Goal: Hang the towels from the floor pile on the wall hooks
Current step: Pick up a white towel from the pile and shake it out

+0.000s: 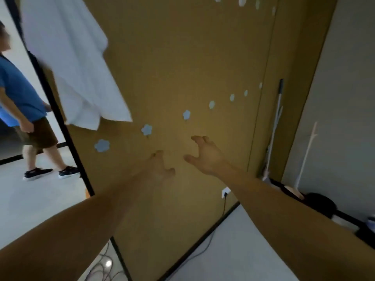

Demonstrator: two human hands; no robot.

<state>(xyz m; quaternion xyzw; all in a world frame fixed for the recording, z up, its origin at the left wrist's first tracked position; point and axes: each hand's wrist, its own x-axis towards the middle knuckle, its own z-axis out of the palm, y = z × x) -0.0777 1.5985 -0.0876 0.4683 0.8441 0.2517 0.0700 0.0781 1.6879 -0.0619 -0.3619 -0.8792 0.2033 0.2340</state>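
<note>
A brown wall (182,57) stands ahead of the fingers. One white towel (77,67) hangs on it, up and left of them, well apart. The left hand (162,165) and right hand (205,157) reach out holding nothing, fingers spread and loosely bent. A flower hook (146,129) sits just above the left fingertips.

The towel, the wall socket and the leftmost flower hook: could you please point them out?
towel (81,74): head view, middle of the hanging cloth.
wall socket (225,192): head view, white faceplate.
leftmost flower hook (102,145): head view, centre of the flower.
</note>
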